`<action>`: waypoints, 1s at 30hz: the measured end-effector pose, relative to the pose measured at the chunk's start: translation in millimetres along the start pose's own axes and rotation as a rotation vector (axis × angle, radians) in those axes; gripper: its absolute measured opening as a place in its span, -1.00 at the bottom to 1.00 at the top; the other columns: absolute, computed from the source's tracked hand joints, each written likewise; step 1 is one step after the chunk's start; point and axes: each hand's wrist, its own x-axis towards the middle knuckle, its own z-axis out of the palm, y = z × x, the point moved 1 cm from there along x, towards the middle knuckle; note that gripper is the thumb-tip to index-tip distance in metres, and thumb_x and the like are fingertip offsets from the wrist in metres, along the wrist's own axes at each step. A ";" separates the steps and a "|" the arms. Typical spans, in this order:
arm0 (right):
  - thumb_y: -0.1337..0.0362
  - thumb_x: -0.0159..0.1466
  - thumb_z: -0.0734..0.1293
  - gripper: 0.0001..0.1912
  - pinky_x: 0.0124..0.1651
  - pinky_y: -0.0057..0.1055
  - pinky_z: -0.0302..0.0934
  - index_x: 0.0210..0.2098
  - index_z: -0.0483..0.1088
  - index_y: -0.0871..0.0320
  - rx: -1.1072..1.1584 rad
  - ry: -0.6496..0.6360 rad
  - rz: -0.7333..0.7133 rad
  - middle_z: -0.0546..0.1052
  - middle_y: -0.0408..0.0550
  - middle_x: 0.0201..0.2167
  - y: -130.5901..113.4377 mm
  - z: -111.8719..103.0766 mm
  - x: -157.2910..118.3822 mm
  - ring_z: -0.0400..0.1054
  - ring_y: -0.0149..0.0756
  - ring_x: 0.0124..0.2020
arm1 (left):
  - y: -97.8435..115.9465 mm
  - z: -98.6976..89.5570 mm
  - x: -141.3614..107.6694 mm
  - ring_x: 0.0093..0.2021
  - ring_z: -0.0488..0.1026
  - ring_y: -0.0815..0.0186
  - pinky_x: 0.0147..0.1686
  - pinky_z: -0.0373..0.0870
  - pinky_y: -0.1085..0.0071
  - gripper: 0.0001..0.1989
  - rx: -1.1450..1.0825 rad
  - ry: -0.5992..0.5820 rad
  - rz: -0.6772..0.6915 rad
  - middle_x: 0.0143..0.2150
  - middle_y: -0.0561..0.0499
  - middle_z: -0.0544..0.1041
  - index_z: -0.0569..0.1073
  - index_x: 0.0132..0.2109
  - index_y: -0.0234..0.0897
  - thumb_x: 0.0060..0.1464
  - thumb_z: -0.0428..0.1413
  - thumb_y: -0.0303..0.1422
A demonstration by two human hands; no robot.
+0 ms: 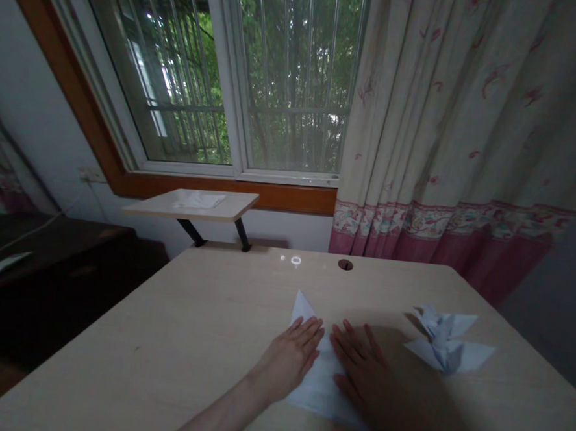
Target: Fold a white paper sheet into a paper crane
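Note:
A folded sheet of white paper lies flat on the table, with a pointed corner at its far end. My left hand rests on the paper's left side, fingers stretched out and pressed flat. On the right side of the sheet lies my right hand, its fingers spread. Both hands partly cover the paper, so some of its folds are hidden. Off to the right sit folded paper cranes, close together with their wings spread.
The pale wooden table has a round cable hole near its far edge. A small raised shelf at the back left bears white paper. Behind stand a barred window and a flowered curtain. A dark desk is at left.

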 end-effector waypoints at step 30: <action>0.26 0.38 0.08 -0.37 0.24 -0.10 0.08 0.38 -0.22 0.19 0.128 -0.104 -0.017 0.19 0.04 0.30 0.1 -10.3 1.8 0.12 -0.13 0.27 | -31.7 -1.1 0.1 0.38 -0.02 0.13 0.29 -0.17 -0.12 -0.43 -0.104 -0.152 -0.331 0.40 -0.06 -0.01 0.03 0.36 -0.02 0.31 -0.23 0.03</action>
